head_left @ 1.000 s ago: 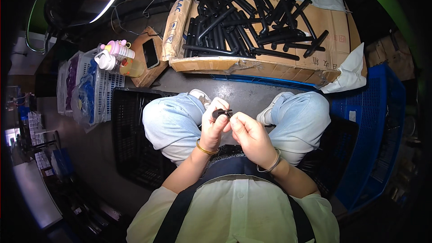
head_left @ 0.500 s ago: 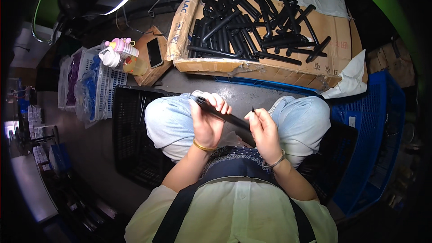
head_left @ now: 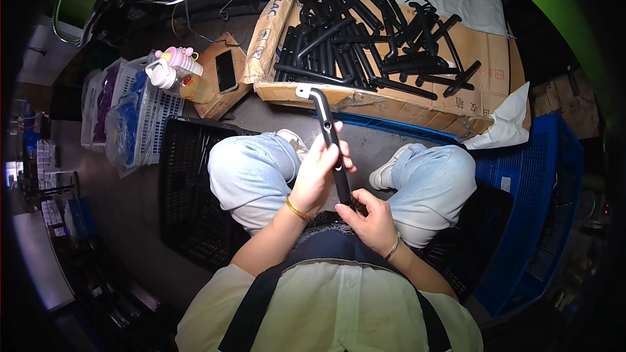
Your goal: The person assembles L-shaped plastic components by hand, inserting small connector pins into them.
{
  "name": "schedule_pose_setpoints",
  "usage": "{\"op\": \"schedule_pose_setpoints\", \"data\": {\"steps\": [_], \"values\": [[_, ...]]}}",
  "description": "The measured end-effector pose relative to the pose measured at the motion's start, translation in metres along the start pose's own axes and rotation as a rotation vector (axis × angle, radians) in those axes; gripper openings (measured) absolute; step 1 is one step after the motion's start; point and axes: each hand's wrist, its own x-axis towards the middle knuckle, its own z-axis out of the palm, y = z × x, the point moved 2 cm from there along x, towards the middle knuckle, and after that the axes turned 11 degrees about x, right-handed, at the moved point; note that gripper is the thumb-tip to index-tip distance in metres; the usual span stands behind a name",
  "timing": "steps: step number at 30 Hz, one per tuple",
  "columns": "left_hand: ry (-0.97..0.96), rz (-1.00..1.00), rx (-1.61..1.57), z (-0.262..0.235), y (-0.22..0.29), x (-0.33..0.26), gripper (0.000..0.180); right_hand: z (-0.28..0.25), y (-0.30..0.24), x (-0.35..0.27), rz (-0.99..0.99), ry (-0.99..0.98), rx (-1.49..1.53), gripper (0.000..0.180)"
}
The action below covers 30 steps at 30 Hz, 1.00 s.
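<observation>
A long black bent handle bar (head_left: 329, 132) with a pale end cap points away from me over my lap. My left hand (head_left: 319, 169) grips its middle from the left side. My right hand (head_left: 370, 220) holds its near end close to my body. Beyond my knees a cardboard box (head_left: 306, 94) is filled with several more black bars (head_left: 365, 39).
A black crate (head_left: 186, 189) stands at my left knee and a blue crate (head_left: 541, 221) at my right. A white basket (head_left: 140, 111), a pink-capped bottle (head_left: 173, 72) and a phone (head_left: 226, 70) on a small cardboard box sit at the left. White cloth (head_left: 505, 127) lies by the box.
The bar has swung from lying across my lap to pointing away toward the cardboard box. My left hand slid to its middle and my right hand dropped to its near end.
</observation>
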Motion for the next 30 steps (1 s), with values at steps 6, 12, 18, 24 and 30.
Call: {"op": "schedule_pose_setpoints", "data": {"steps": [6,12,18,24,30], "values": [[0.071,-0.016,-0.056,0.000,0.003,-0.003,0.055,-0.001,0.010,-0.003,0.115,-0.126,0.430,0.028],[0.257,0.082,0.176,-0.004,0.006,0.001,0.051,0.004,0.010,-0.005,0.150,-0.183,0.600,0.035],[0.229,0.067,0.009,-0.001,0.003,0.003,0.027,0.009,0.001,-0.006,0.116,-0.164,0.651,0.030],[0.170,0.033,0.049,0.002,0.002,0.000,0.056,0.011,0.013,-0.004,0.250,-0.128,0.750,0.019],[0.280,0.094,0.093,-0.002,-0.005,0.000,0.028,0.020,0.012,0.001,0.126,-0.075,0.634,0.016]]}}
